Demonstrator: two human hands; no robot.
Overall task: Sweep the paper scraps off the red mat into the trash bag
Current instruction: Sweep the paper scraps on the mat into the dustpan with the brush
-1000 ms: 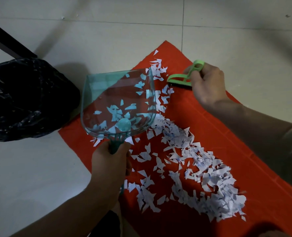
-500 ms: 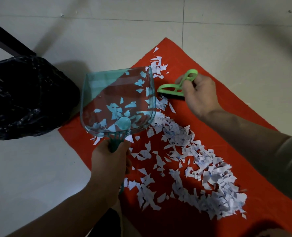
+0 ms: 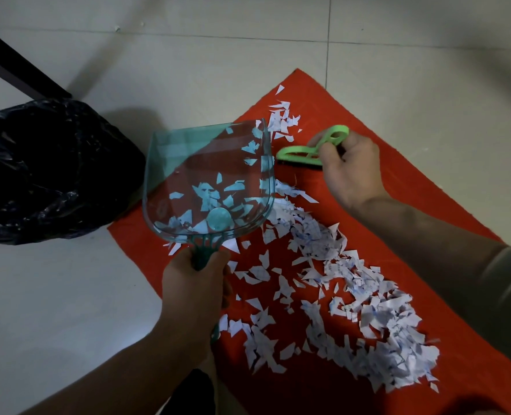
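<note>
A red mat (image 3: 422, 205) lies on the tiled floor, strewn with white paper scraps (image 3: 368, 313). My left hand (image 3: 194, 286) grips the handle of a clear teal dustpan (image 3: 188, 163) that rests over the mat's left side with several scraps in it. My right hand (image 3: 350, 169) holds a small green hand brush (image 3: 299, 152), its bristles down on the mat just right of the dustpan's open edge. A small cluster of scraps (image 3: 281, 121) lies beyond the brush near the mat's far corner. The black trash bag (image 3: 38, 172) sits on the floor to the left.
A dark table or furniture leg (image 3: 17, 70) slants across the far left above the bag. Pale floor tiles (image 3: 188, 55) surround the mat. A dark shape (image 3: 194, 393) sits at the bottom edge near my left forearm.
My right hand has drawn the brush left along the mat toward the dustpan's open edge. The dustpan and my left hand have stayed put.
</note>
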